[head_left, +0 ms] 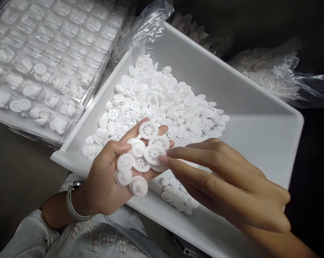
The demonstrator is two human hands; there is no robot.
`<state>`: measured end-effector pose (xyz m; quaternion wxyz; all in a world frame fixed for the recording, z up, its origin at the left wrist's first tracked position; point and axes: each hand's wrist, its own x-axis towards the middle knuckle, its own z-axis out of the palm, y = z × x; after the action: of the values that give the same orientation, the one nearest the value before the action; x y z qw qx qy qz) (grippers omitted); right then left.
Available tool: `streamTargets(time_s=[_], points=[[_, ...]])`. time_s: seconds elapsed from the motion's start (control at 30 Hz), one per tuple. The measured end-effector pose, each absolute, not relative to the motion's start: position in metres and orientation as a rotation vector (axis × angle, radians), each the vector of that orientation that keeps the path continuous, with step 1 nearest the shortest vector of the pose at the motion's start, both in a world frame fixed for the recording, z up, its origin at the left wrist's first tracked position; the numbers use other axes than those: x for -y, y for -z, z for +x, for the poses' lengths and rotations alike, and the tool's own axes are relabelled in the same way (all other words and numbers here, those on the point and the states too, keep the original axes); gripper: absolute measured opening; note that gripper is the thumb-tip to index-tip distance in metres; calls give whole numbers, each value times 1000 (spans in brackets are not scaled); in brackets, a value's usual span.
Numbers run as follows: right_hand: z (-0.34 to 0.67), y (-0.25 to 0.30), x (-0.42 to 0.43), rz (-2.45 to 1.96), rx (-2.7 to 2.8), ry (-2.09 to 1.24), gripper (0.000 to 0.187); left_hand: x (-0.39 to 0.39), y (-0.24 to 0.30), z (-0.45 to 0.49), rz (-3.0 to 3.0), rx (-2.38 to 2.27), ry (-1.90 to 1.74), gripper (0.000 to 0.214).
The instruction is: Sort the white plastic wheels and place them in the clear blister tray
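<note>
My left hand (108,179) is turned palm up over the near edge of a white tray (248,122). It cups several small white plastic gears (141,154) on its palm and fingers. My right hand (226,182) reaches in from the right with its fingers stretched out. Its fingertips touch one gear (155,154) lying on my left fingers. A big heap of the same white gears (162,104) lies in the tray behind my hands, and a smaller cluster (178,195) lies under my right hand.
A clear blister tray (54,46) with many pockets, some holding gears, lies at the upper left on a dark table. Clear plastic bags (275,75) of more parts sit behind the white tray at the right. A wristband circles my left wrist (71,204).
</note>
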<state>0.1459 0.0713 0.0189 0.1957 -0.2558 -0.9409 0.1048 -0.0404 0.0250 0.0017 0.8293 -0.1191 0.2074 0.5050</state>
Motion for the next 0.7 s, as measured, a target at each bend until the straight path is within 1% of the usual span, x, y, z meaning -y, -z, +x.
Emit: streamTargets(time_s=[0.2,0.3,0.47,0.57,0.7], points=[[143,-20,-72,-710,2612,-254,41,-24,1,-40,-244,-444,-1073,57],[139,-26,-73,-698,2551,-250,30,-23,2,-40,-248,-445,-1076,56],[134,-35,-61,-594,2634,-455,16,-22,1,-40,-248,-469,-1061,51],[132,-28,-50,-498,2628,-315,9,-24,0,-40,-269,-475,-1055,47],[131,-16,-45,-308,2629,-176,10,-28,1,-40,-307,-460,-1066,44]])
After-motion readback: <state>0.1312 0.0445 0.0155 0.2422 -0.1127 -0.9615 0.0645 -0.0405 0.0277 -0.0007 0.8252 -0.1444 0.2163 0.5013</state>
